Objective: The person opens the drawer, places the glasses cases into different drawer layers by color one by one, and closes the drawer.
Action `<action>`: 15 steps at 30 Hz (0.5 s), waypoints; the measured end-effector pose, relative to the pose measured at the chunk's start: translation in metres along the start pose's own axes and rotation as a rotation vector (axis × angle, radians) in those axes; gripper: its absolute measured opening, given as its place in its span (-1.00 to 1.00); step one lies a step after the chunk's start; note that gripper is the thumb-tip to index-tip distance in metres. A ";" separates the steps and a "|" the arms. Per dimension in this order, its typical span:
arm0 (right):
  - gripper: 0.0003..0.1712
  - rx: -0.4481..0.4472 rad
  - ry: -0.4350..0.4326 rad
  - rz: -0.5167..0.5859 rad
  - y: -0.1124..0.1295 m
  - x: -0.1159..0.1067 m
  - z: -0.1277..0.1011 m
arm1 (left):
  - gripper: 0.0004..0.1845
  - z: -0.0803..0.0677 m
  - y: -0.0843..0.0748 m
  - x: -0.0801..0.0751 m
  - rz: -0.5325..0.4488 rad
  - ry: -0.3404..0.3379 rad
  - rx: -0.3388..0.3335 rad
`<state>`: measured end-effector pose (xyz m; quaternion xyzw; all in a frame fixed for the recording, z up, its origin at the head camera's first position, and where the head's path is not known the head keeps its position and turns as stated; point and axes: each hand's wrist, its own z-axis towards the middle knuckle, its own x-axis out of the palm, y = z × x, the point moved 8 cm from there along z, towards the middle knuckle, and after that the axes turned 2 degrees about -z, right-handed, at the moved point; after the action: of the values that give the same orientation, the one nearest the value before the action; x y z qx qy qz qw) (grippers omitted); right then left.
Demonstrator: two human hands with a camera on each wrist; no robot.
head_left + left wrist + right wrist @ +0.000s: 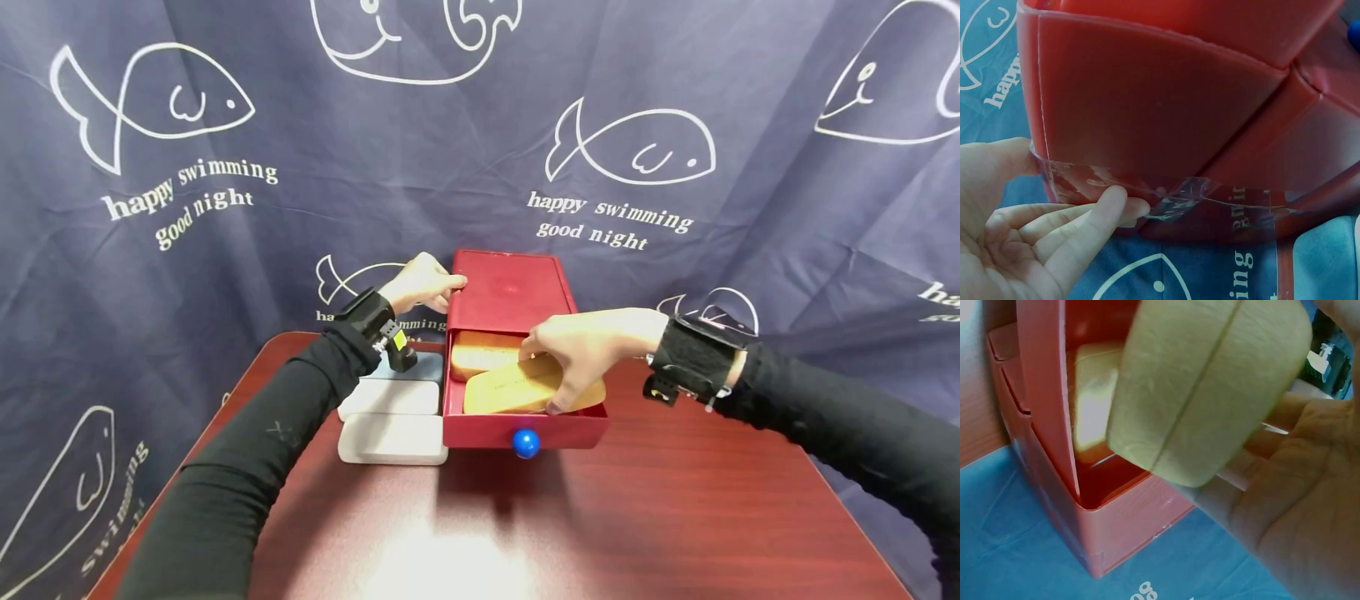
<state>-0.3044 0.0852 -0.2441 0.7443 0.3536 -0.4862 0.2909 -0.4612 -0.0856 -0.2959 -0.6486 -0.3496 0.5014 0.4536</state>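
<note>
A red drawer box (512, 287) stands with its drawer (487, 429) pulled out toward me; a blue round knob (526, 443) is on the drawer front. My left hand (423, 283) grips the box at its rear left edge; in the left wrist view its fingers (1094, 228) lie against clear tape on the box. My right hand (581, 350) holds a yellow oblong case (510, 387) with rounded corners, tilted over the drawer. A seam runs along this case in the right wrist view. Behind it, a second yellow case (480, 352) lies in the drawer.
Left of the drawer, two white cases (393, 439) and a blue case (420, 367) lie side by side on the reddish wooden table (675, 500). A dark blue curtain (420, 167) with white fish drawings hangs right behind the box.
</note>
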 end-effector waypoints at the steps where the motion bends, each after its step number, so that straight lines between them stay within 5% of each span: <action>1: -0.24 -0.004 -0.004 -0.006 0.001 -0.001 0.001 | -0.72 0.000 -0.001 0.000 0.001 -0.003 0.001; 15: -0.42 0.014 -0.021 0.052 0.000 0.009 0.010 | -0.67 -0.002 -0.002 -0.001 0.019 -0.009 -0.006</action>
<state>-0.3073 0.0796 -0.2558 0.7501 0.3276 -0.4887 0.3020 -0.4590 -0.0858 -0.2932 -0.6511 -0.3470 0.5073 0.4453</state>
